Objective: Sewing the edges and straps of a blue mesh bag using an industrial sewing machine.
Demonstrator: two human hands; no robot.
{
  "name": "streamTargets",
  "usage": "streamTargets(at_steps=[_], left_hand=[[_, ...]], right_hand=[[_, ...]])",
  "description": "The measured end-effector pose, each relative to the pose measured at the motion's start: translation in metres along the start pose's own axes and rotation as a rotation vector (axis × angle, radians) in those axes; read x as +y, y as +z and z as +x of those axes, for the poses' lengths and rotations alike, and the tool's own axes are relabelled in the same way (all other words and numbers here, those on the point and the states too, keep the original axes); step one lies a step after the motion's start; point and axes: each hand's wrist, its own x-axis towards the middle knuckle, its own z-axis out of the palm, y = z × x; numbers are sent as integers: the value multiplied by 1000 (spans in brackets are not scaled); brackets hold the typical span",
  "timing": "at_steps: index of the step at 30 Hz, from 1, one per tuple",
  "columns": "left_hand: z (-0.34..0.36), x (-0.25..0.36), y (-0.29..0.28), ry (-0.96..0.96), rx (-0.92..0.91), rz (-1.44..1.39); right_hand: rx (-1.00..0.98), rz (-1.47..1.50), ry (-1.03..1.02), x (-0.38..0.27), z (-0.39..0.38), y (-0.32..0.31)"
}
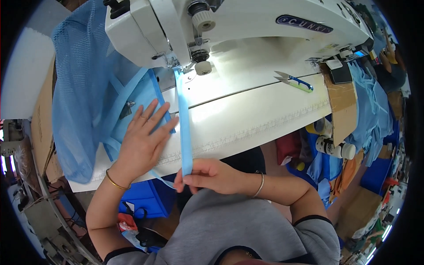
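Note:
A white sewing machine stands over the table, its presser foot resting at the far end of a light blue fabric strip. That strip runs straight toward me, and my right hand pinches its near end at the table's front edge. Flat on a blue fabric piece with darker blue edging lies my left hand, fingers spread. Beside its fingertips, a small dark label or print shows on the fabric. Blue mesh bunches up at the left.
Thread snips lie on the white table, which has a ruler scale along its front. At the right are a cardboard piece, hanging blue fabric strips and a white bottle. A blue bin sits below the table.

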Motion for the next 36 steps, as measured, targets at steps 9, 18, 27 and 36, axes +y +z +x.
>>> streamTargets(at_steps=[9,18,27,36], left_hand=[[21,-20,23,-27,243,-216],[27,-9,19,55,135,-13],[42,-20,18,36,171,-33],[48,-23,17,10,205,-60]], right_hand=[[64,-3,-32,19,-16,6],[66,66,14,-3,-15,4],[120,65,-66,-17,-5,-5],[139,-19,-81,-28,8,-11]])
